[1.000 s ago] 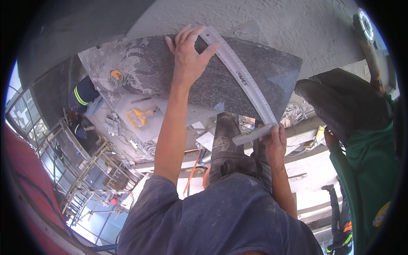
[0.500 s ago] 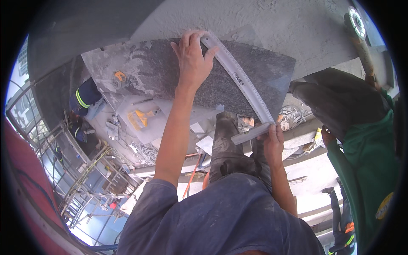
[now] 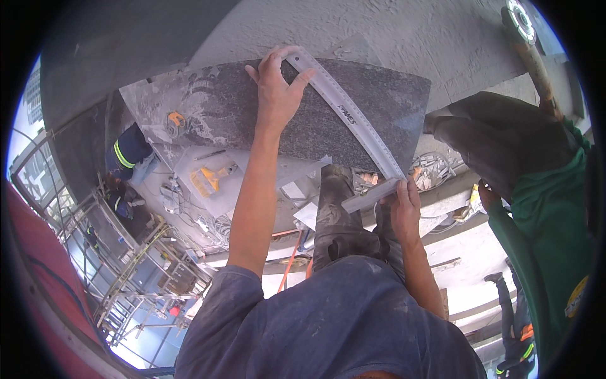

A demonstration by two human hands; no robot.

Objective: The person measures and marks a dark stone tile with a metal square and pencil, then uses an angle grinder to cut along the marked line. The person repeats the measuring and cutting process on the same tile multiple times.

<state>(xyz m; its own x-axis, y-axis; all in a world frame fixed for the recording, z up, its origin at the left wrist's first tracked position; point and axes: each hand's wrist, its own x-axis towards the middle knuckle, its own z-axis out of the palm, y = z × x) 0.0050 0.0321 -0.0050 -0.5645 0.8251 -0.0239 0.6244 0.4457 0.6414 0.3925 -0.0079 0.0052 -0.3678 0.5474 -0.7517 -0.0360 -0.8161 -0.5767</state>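
Note:
A long metal square, with a ruled blade and a thick short arm, lies slantwise across a dark speckled stone slab. My left hand is at the blade's far end, fingers curled over it at the slab's far edge and thumb against the blade. At the near end, my right hand pinches the corner where blade and short arm meet; some of its fingers are hidden beneath. The short arm juts out past the slab's near edge, above my legs. Grey dust smears the slab's left part.
A yellow-and-black tape measure sits on the slab's left part. Beyond its near edge lies a wide yellow tool. On the right is a co-worker in a green sleeve. A disc-tipped tool stands far right; scaffolding rises left.
The view has shifted slightly. The square's far end and my left hand appear a little farther left. Both hands keep their hold on the square.

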